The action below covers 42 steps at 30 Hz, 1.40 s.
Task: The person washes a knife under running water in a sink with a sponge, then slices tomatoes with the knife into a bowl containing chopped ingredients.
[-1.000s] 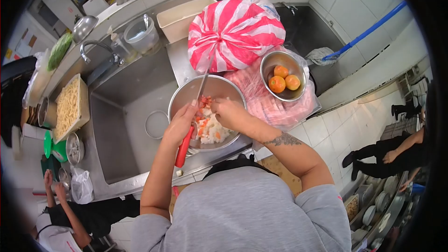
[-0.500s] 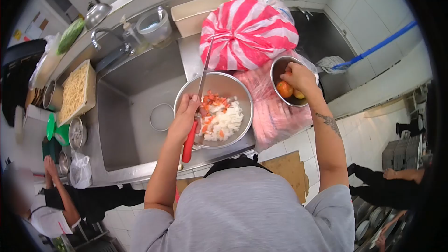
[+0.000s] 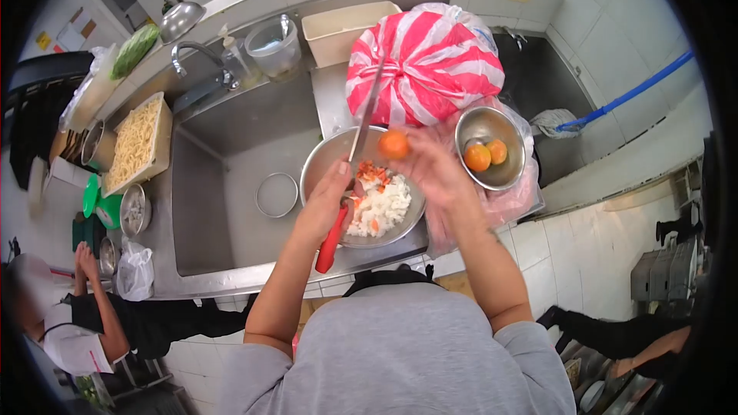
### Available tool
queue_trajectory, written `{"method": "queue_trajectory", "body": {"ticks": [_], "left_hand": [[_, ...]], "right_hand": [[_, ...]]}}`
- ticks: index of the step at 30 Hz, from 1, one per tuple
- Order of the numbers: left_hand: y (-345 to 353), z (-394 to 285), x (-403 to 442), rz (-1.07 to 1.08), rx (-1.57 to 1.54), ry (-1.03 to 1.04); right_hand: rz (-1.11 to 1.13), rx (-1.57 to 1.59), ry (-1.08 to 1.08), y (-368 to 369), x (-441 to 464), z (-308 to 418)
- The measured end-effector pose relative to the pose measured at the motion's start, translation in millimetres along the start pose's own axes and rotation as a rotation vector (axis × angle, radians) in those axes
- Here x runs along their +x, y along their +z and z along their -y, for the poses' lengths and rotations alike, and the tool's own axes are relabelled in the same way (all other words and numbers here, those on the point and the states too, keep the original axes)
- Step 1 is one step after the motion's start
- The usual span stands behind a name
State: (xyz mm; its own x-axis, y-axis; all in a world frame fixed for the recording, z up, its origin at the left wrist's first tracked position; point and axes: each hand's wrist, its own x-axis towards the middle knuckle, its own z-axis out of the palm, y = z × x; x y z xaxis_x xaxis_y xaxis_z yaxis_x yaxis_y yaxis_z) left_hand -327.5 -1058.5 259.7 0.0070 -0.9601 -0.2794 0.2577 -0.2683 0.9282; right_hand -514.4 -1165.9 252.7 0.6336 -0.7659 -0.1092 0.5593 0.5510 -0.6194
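My left hand (image 3: pixel 327 198) is closed around a knife (image 3: pixel 367 111), at the left rim of a large metal bowl (image 3: pixel 314 169). The knife's red handle points down toward me and its blade points up and away. Inside the bowl lie white chopped pieces (image 3: pixel 384 204) and orange-red chopped pieces (image 3: pixel 373 174). Over the bowl's right side my right hand (image 3: pixel 438 167), slightly blurred, holds an orange tomato (image 3: pixel 393 144) at its fingertips. A smaller metal bowl (image 3: pixel 519 161) to the right holds two more orange tomatoes (image 3: pixel 486 155).
A sink (image 3: pixel 231 184) lies left of the bowl, with a tray of noodles (image 3: pixel 137 146) beyond. Behind stand a red-and-white striped bag (image 3: pixel 427 69) and a cream tub (image 3: pixel 338 38). A blue-handled mop (image 3: pixel 626 96) leans at the right. People stand at left (image 3: pixel 92 319) and lower right (image 3: pixel 653 342).
My right hand has moved from the small bowl back left over the large bowl, bringing a tomato out; two remain there. My left hand still holds the knife. The camera view has shifted slightly.
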Motion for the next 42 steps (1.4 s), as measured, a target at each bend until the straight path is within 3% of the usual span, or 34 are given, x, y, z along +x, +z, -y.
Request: {"method": "queue_trajectory", "body": {"ticks": [3,9,12,19,30,33,39,42], "left_hand": [[-1.4,-8.0,-7.4,0.044,0.058,0.011],[-9.2,-7.0,-15.0,0.005,0.118,-0.010],[-14.9,-5.7,-18.8,0.006,0.338,-0.059],[-12.2,1.1,-22.0,-0.085,0.612,0.091],[-21.8,-2.8,1.6,-0.048,0.572,0.156],[-21.3,-5.8,17.0,-0.058,0.526,0.074],[-11.4,-14.0,34.7,-0.039,0.467,-0.113],[-7.1,-6.3,43.4,-0.043,0.347,-0.064]], "right_hand": [[0.030,-0.013,0.084,1.8,8.9,-28.3],[-0.029,-0.090,0.002,6.9,17.8,-46.6],[-0.054,-0.136,-0.016,9.0,23.1,-50.2],[-0.140,-0.251,-0.091,11.0,31.3,-65.4],[-0.222,-0.505,-0.238,25.8,20.7,-76.6],[-0.232,-0.597,-0.170,29.4,15.9,-78.3],[-0.248,-0.627,-0.239,24.5,10.1,-83.2],[-0.194,-0.624,-0.225,15.5,10.9,-74.2]]}}
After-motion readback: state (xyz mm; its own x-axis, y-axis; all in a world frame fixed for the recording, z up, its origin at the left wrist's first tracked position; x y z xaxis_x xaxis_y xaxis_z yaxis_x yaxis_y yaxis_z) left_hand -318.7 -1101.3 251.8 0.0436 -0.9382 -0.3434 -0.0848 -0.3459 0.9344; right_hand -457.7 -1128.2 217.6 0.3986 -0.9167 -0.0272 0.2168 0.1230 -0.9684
